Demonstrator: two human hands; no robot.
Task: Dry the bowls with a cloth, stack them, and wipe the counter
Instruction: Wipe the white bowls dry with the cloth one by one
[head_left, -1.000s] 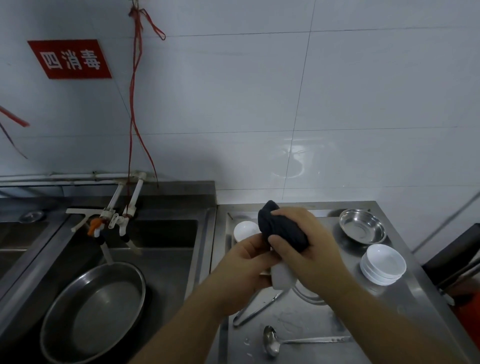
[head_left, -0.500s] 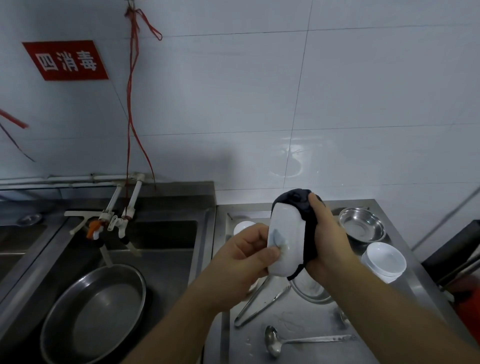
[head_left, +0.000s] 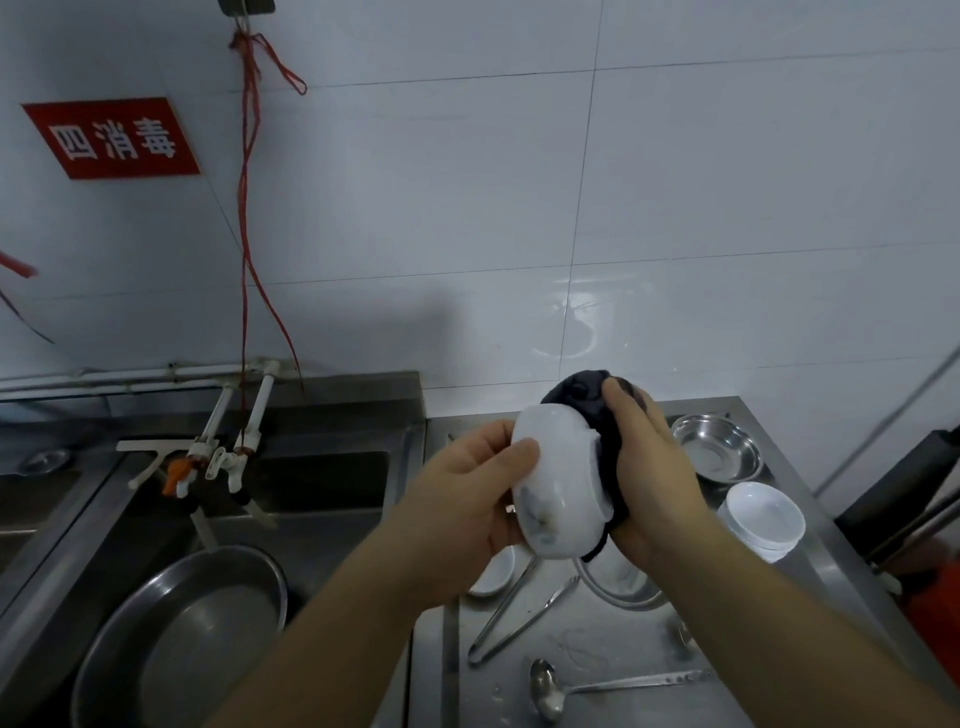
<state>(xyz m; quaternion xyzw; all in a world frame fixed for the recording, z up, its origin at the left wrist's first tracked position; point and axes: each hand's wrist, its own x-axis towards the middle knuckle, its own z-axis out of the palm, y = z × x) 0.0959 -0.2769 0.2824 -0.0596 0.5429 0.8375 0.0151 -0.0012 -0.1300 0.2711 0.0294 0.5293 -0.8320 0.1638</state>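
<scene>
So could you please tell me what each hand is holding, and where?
Left hand grips the white bowl by its outer side; right hand holds the dark cloth against the bowl's mouth.

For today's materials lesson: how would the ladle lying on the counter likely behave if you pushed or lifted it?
The ladle looks like thin shiny metal, so probably stiff and fairly light. On the smooth steel counter it would likely slide easily. Its round cup sits at one end, so it may pivot or rock when nudged.
</scene>
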